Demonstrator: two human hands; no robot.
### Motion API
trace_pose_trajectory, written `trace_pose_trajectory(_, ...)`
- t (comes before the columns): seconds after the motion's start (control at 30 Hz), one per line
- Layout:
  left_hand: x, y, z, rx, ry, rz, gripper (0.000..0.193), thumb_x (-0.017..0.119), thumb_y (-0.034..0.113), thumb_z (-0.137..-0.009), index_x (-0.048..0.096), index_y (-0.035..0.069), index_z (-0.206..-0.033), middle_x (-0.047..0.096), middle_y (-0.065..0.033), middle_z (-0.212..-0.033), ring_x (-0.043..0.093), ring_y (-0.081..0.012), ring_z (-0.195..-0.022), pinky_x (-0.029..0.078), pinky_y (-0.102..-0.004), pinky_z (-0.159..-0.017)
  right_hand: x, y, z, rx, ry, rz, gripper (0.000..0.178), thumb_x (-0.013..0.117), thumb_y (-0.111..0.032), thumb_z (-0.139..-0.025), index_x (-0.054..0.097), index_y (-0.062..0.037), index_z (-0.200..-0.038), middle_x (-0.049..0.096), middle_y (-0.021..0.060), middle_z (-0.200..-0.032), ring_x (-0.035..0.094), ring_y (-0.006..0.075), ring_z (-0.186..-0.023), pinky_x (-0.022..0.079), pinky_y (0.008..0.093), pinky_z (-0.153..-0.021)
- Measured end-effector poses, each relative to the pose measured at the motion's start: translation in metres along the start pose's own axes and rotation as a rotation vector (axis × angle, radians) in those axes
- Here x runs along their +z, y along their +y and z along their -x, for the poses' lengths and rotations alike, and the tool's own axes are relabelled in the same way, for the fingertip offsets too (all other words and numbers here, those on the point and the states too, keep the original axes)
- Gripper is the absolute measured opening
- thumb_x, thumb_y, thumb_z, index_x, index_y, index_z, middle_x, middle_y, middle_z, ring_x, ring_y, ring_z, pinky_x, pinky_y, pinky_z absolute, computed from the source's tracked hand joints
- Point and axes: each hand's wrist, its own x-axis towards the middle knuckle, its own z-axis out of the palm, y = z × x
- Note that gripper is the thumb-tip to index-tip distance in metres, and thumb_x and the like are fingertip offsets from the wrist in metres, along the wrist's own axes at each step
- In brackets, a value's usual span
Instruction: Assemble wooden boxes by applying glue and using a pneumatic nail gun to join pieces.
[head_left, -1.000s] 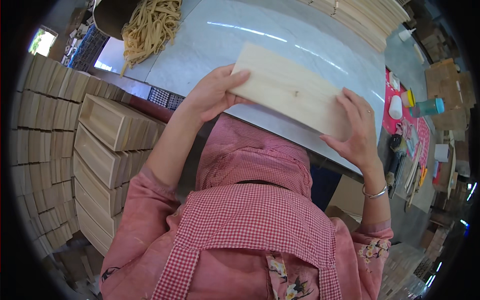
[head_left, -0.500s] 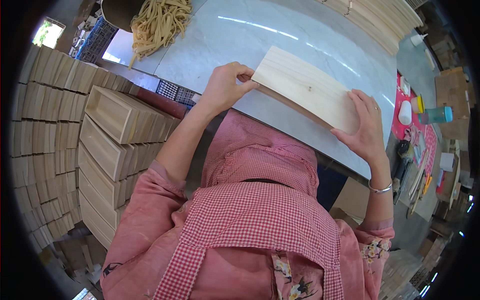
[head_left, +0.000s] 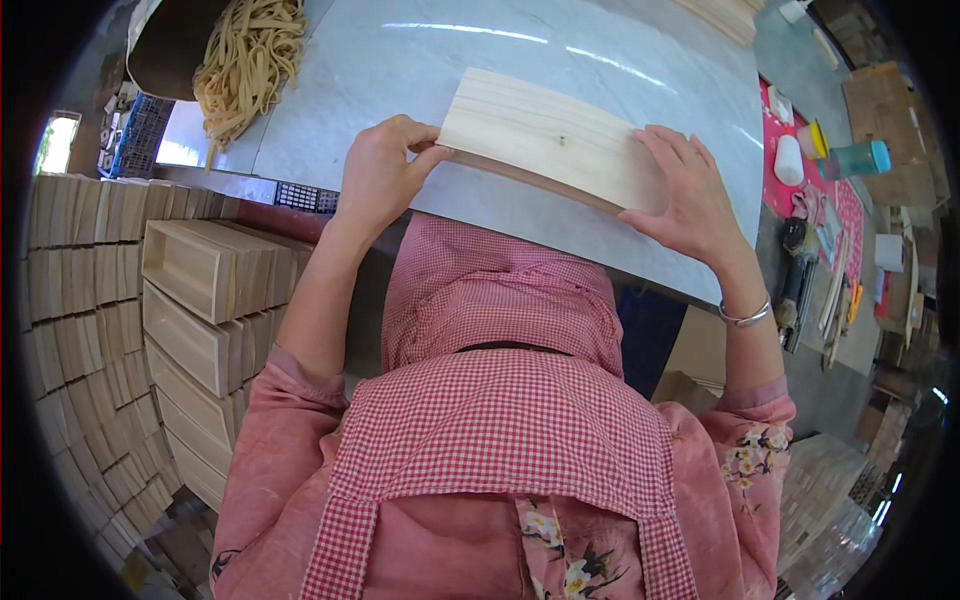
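The left hand point(head_left: 385, 170) pinches the left end of a long, pale wooden box point(head_left: 555, 140) between thumb and fingers. The right hand point(head_left: 695, 200) holds the right end, with its thumb on the near edge and its fingers toward the far edge. The box has its flat side up, with one small dark knot, and sits at the near part of a shiny, pale gray table point(head_left: 370, 90). I can't tell if the top is a loose board.

Past the table's right side is a pink cloth point(head_left: 775, 185). Cardboard boxes point(head_left: 885, 110) stand farther right. A bright window point(head_left: 58, 140) is at the far left.

At the table's far left, a heap of flat tan strips point(head_left: 250, 70) lies by the mouth of a dark round container point(head_left: 175, 50). A blue crate point(head_left: 140, 135) is left of that. Nearer on the left, shallow wooden trays point(head_left: 185, 275) stand in stacks, their hollow sides showing. On the right are a white bottle point(head_left: 789, 162) and a teal jar point(head_left: 850, 160) with a blue lid.
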Motion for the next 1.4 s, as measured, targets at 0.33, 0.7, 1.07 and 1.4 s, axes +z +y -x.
trace_pose_trajectory(0.33,0.001,-0.005,-0.001,0.090,0.008,-0.091,0.019,0.075,0.013,-0.084,0.078,0.000,-0.098,0.071,-0.0085,-0.085,0.060,-0.0226,-0.067,0.049,-0.0328,-0.065,0.006,0.005,-0.015,-0.001,0.033,-0.013,0.068,0.084,-0.022,-0.071,0.058,-0.0066,-0.131,0.058,0.0116,-0.131,0.055,0.0316,-0.119,0.039,0.0414,-0.109)
trace_pose_trajectory(0.7,0.000,-0.002,-0.002,0.104,0.011,-0.019,0.018,0.077,0.008,-0.083,0.077,-0.003,-0.097,0.070,-0.0092,-0.083,0.061,-0.0211,-0.068,0.049,-0.0313,-0.065,0.021,0.004,0.083,0.322,0.422,-0.313,0.021,0.075,-0.005,-0.081,0.069,-0.0025,-0.101,0.066,0.0076,-0.091,0.060,0.0216,-0.079,0.048,0.0314,-0.078)
trace_pose_trajectory(1.07,0.005,0.005,0.002,0.107,0.023,-0.038,0.015,0.078,0.006,-0.082,0.074,-0.004,-0.093,0.069,-0.0099,-0.081,0.061,-0.0220,-0.070,0.050,-0.0313,-0.067,0.035,0.009,0.075,0.278,0.459,-0.134,0.006,0.072,0.001,-0.081,0.068,-0.0031,-0.082,0.061,0.0038,-0.073,0.051,0.0207,-0.062,0.044,0.0304,-0.067)
trace_pose_trajectory(1.4,0.013,0.024,0.007,0.113,0.025,-0.121,0.013,0.078,0.006,-0.081,0.074,-0.003,-0.089,0.069,-0.0094,-0.082,0.062,-0.0227,-0.072,0.050,-0.0335,-0.068,0.030,0.047,0.067,0.139,0.438,-0.163,0.009,0.070,0.001,-0.080,0.064,-0.0038,-0.077,0.060,0.0047,-0.073,0.052,0.0218,-0.065,0.043,0.0314,-0.071)
